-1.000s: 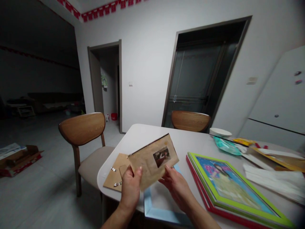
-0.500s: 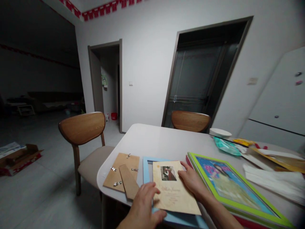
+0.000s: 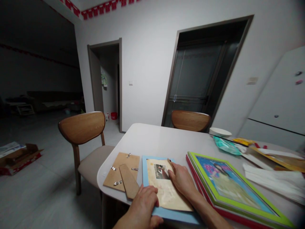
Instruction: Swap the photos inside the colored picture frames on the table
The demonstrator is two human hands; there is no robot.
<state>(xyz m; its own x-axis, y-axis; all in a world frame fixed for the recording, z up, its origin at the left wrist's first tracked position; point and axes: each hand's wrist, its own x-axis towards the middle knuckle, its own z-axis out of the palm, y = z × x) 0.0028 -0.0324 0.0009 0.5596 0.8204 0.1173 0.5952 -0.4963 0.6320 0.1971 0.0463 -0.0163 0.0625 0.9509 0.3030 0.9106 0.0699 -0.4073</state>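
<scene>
A cream printed sheet (image 3: 164,194) with a small photo near its top lies over the light-blue picture frame (image 3: 145,170), within its border at the left. My right hand (image 3: 182,179) pinches the sheet's right edge, where the upper corner curls up. My left hand (image 3: 145,202) is closed round the frame's lower left corner, fingertips against the sheet's left edge and thumb low on the blue border. Left of the frame lies a brown backing board (image 3: 116,168) with metal clips and a stand leg (image 3: 128,181); my left fingers are close to the leg.
To the right, a green-framed picture (image 3: 228,181) lies on a red frame (image 3: 202,187). Beyond are white tissue sheets (image 3: 274,181), a teal packet (image 3: 226,146) and a white bowl (image 3: 220,132). Wooden chairs (image 3: 82,127) stand around the white table (image 3: 152,136).
The sheet has shifted left and down over the blue frame, with my right hand moving left along with it. My left hand has drawn its fingers closer together at the frame's corner.
</scene>
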